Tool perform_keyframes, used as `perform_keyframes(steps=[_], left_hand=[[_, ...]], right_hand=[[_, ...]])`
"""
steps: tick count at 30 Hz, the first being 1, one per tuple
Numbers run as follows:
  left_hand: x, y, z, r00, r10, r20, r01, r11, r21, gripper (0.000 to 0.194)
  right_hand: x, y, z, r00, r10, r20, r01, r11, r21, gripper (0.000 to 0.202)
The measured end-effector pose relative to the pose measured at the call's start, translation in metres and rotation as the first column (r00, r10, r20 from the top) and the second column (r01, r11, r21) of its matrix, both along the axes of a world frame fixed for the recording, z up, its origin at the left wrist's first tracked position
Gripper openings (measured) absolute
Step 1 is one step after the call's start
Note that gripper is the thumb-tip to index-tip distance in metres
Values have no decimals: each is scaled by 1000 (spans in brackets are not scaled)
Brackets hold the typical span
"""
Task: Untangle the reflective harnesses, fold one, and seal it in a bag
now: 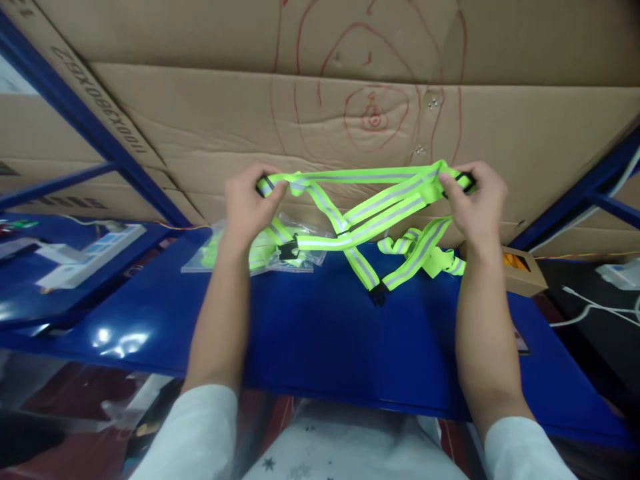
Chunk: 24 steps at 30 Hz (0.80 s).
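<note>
A neon-yellow reflective harness [360, 233] with grey stripes and black buckles is stretched between my two hands, above the blue shelf. My left hand [250, 203] pinches a strap at a black fitting on its left end. At the other end my right hand [473, 200] grips gathered straps by another black fitting. Loose straps hang down in the middle, and a black buckle [379, 293] dangles at the lowest point. Behind my left forearm lies a clear plastic bag [300, 260] with more yellow strap in it.
The blue metal shelf [350, 347] spans the front. Behind it stands a cardboard sheet [225, 107] with red rings drawn on it. A small cardboard box [525, 273] sits at the right, near white cables [590, 307]. White boxes [95, 257] lie at the left.
</note>
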<state>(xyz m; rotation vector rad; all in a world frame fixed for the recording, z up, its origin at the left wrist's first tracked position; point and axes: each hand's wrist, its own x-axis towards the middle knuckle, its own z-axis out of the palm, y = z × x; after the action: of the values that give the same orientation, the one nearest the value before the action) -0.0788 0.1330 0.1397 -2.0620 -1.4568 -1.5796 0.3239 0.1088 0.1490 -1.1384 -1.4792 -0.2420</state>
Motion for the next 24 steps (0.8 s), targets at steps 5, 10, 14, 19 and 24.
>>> perform_keyframes(steps=[5,10,14,19,24], left_hand=[[1,32,-26,999,-6,46,10,996,-93,18],[0,41,-33,993,-61,105,82,974,-211,24],[2,43,-37,990,-102,98,127,948,-292,22],[5,44,-39,990,-111,83,132,937,-324,24],[8,44,-43,994,-110,10,106,922,-373,19]], right_hand=[[-2,23,-20,1000,-10,-19,8,997,-77,16],[-1,29,-24,997,3,-76,-11,995,-102,21],[-2,29,-22,995,17,-98,-25,996,-81,23],[-3,26,-17,992,42,-120,-48,998,-49,26],[-6,21,-13,984,78,-159,-86,995,-48,29]])
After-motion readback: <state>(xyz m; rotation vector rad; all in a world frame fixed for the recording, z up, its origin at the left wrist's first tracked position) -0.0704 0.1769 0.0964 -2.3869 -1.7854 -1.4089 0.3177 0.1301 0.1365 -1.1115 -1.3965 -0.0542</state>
